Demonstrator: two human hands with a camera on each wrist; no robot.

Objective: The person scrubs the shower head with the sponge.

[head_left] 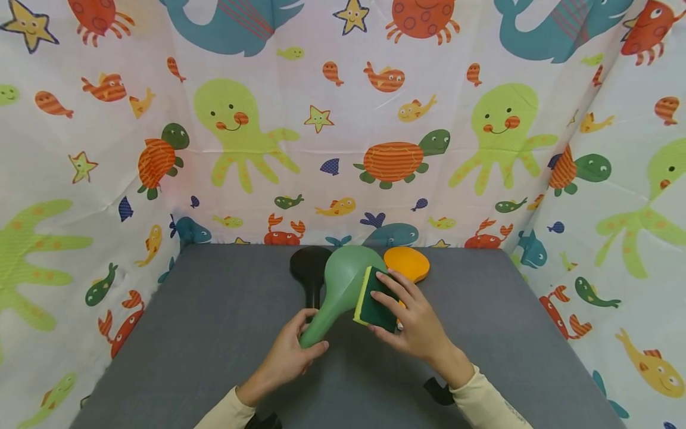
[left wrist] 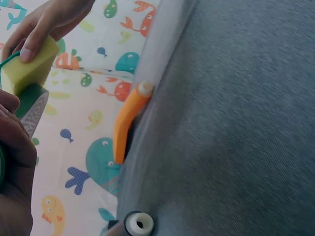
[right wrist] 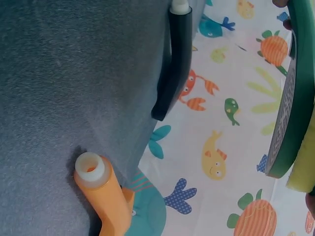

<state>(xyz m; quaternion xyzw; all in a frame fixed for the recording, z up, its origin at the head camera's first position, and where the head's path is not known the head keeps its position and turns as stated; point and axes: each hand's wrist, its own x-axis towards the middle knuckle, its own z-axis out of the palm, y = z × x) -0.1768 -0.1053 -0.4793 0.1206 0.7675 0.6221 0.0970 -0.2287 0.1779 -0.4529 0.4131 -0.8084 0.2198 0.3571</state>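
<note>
Fingers (head_left: 393, 287) of the right hand (head_left: 420, 326), spread, grip the sponge (head_left: 376, 311).

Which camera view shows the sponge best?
The head view: the sponge shows its dark green face and yellow edge, partly under the right hand. The left wrist view mainly shows yellow; the right wrist view, a cut-off strip.

The green shower head (head_left: 347, 275) looks like smooth plastic with a soft satin sheen, its grey face finely textured. The orange shower head (head_left: 406, 263) and black shower head (head_left: 308, 266) also appear smooth plastic. The sponge (head_left: 379, 304) pairs porous yellow foam with matt green scouring fibre. Matt woven cloth covers the surface (head_left: 230, 298); the curtain (head_left: 343, 137) is smooth, lightly creased fabric.
</note>
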